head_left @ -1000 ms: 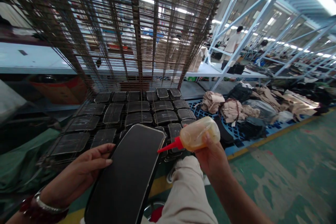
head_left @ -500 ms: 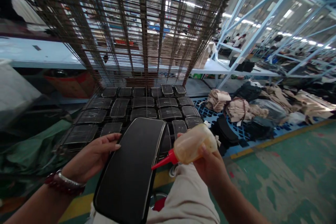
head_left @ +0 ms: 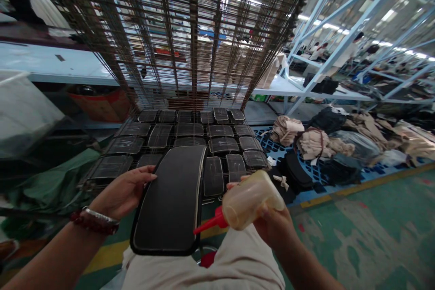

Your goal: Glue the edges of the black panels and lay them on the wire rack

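A large black panel (head_left: 166,204) with rounded corners and a pale line along its border is tilted over my lap. My left hand (head_left: 131,190) grips its left edge, thumb and fingers closed on it. In my right hand (head_left: 268,217) is a squeeze bottle (head_left: 249,201) of yellowish liquid, lying nearly sideways. Its red nozzle points left, and the tip is at the panel's lower right edge. Behind the panel, several smaller black panels (head_left: 222,145) with pale outlines lie in rows on a wire rack.
Raised wire rack layers (head_left: 193,31) stand upright behind the rows. Tied beige bundles (head_left: 309,142) and black pieces (head_left: 295,170) lie on a blue pallet to the right. A pale bin (head_left: 27,113) and green cloth (head_left: 57,181) are at the left.
The panel's lower end has risen, so its whole bottom edge now shows. The bottle and its nozzle tip have moved down along the panel's right edge.
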Available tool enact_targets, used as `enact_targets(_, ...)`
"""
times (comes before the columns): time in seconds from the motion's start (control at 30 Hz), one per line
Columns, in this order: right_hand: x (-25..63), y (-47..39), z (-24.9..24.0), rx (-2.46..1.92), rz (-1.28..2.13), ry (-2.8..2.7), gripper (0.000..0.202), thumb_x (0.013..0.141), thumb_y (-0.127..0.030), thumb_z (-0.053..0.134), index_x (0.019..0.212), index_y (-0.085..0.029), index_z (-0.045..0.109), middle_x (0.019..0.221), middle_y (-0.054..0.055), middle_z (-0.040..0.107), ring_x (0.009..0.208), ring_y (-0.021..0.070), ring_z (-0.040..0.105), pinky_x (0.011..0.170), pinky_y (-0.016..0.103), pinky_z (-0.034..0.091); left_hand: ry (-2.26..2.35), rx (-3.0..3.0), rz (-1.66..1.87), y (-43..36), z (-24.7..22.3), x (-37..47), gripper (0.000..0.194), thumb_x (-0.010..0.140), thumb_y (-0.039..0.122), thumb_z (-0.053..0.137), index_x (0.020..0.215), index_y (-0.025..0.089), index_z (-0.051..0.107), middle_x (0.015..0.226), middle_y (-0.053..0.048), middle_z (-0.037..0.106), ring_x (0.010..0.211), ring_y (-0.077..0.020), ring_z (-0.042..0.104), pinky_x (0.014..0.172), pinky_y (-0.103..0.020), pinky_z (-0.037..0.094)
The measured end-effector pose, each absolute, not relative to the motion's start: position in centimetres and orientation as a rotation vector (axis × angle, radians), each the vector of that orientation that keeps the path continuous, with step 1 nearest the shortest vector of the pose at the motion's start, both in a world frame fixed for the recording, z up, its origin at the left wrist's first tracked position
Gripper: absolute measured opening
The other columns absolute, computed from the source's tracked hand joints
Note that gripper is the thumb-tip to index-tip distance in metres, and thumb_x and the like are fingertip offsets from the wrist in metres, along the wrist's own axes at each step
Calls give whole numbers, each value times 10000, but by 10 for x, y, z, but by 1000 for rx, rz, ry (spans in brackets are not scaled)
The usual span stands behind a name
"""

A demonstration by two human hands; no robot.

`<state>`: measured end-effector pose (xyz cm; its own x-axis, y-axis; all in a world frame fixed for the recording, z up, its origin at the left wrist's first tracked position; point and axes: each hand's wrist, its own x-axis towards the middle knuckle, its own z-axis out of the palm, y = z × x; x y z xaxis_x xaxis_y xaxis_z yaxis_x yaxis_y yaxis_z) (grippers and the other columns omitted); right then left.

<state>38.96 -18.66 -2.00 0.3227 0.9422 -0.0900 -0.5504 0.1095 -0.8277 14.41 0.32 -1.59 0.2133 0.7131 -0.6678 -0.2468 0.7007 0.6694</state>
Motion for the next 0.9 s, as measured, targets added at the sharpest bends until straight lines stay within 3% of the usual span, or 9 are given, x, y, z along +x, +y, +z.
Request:
enact_targets(0.3,394,-183,-29,-873,1084,-497,534,711,-412,871,1176,-220,692,1144,152,748,1053,348,703,928,493,566,1234,354,781,4,-25,138,274,820,-122,474,792,133,569,591,26,661,454,-91,653,465,-136,559)
enact_targets(0.43,401,-177,-32,-853,987,-488,568,753,-429,839,1258,-244,654,1136,143,750,1155,369,657,1018,572,506,1230,250,788,-6,-32,140,299,776,-136,464,751,143,568,567,14,667,447,-118,664,474,-167,588)
enact_targets(0.57,407,-172,-34,-876,847,-451,518,801,-396,805,1271,-244,648,1196,134,732,1198,333,639,1076,550,469,1188,103,782,-23,-43,146,314,796,-110,440,723,171,559,541,-12,662,417,-126,652,421,-144,560)
enact_targets(0.77,406,-176,-45,-861,802,-438,538,820,-382,797,1316,-276,620,1246,105,716,1215,283,635,1136,483,416,1153,-76,825,-39,-54,155,281,797,-89,451,875,140,594,581,-16,670,424,-135,655,419,-168,575)
enact_targets(0.9,397,-181,-53,-860,837,-431,543,802,-394,809,1301,-273,630,1245,123,713,1229,331,620,1090,547,454,1171,-36,849,-39,-63,151,357,761,-66,514,1037,126,634,731,-50,727,514,-159,704,445,-191,594)
